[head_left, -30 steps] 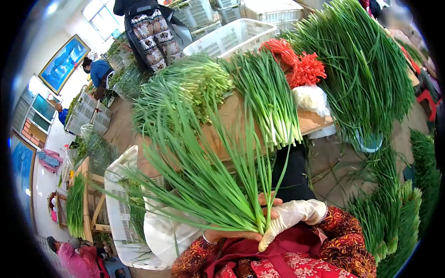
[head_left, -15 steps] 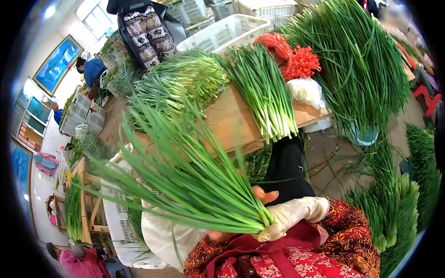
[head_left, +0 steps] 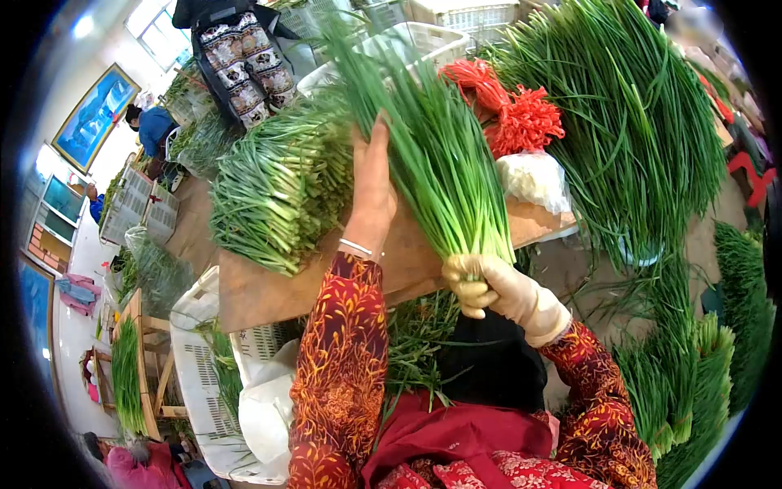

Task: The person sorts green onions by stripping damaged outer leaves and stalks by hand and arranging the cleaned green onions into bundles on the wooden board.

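Observation:
My right hand (head_left: 497,293), in a pale rubber glove, is closed around the pale stem ends of a bunch of Chinese chives (head_left: 448,171). The leaves slant up and away over the wooden board (head_left: 273,297), their tips blurred. Against the left side of the leaves lies my bare left hand (head_left: 375,183), fingers stretched upward and flat. Left of this hand, a heap of chives (head_left: 273,196) with pale ends rests on the board. The bunch I hold covers the place where another chive bunch lay on the board.
Red ties (head_left: 521,114) and a white plastic bag (head_left: 533,179) lie at the board's right. Beyond them rises a tall pile of chives (head_left: 619,122). White crates (head_left: 199,367) stand at lower left and at the back. Another person (head_left: 155,130) is at far left.
The chive bunch has swung from pointing left over my lap to pointing away over the board. My left hand has come up from below it and now lies along the leaves.

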`<state>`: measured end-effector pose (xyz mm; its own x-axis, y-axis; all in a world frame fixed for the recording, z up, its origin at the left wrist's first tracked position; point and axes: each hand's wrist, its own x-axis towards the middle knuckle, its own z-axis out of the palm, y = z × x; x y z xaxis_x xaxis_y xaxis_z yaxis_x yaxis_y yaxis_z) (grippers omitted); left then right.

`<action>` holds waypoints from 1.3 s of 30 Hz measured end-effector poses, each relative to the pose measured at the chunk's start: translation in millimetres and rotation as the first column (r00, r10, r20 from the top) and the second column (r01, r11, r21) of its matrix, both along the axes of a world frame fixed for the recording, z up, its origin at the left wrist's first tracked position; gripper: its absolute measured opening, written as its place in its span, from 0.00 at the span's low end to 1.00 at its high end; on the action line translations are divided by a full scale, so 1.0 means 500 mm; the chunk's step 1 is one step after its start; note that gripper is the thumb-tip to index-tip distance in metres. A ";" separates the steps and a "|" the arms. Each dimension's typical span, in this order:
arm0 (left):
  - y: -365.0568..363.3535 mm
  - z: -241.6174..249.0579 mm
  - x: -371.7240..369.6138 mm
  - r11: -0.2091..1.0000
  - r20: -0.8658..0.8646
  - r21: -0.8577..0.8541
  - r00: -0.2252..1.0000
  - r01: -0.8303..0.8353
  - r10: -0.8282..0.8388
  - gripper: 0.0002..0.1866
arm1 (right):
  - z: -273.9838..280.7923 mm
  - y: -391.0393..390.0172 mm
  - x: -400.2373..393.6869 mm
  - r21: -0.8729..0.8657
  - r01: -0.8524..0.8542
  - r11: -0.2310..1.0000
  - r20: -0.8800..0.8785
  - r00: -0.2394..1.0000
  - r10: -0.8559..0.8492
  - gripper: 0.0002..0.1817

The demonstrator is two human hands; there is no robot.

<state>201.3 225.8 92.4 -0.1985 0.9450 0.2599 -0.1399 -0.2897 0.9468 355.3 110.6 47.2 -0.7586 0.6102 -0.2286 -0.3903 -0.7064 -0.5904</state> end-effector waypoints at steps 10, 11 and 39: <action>-0.063 -0.053 0.040 0.777 -0.957 0.071 0.262 0.625 -0.123 0.17 | 0.014 -0.031 0.003 -0.096 0.023 0.995 0.080 0.997 -0.016 0.17; -0.061 -0.054 0.040 0.786 -0.961 0.059 0.249 0.615 -0.123 0.18 | 0.023 -0.040 0.010 -0.093 -0.033 0.995 0.138 0.989 0.045 0.20; -0.081 -0.061 0.010 0.821 -0.923 0.320 0.351 0.473 0.158 0.17 | 0.048 -0.243 -0.069 0.163 -0.383 0.909 -0.011 0.921 0.390 0.24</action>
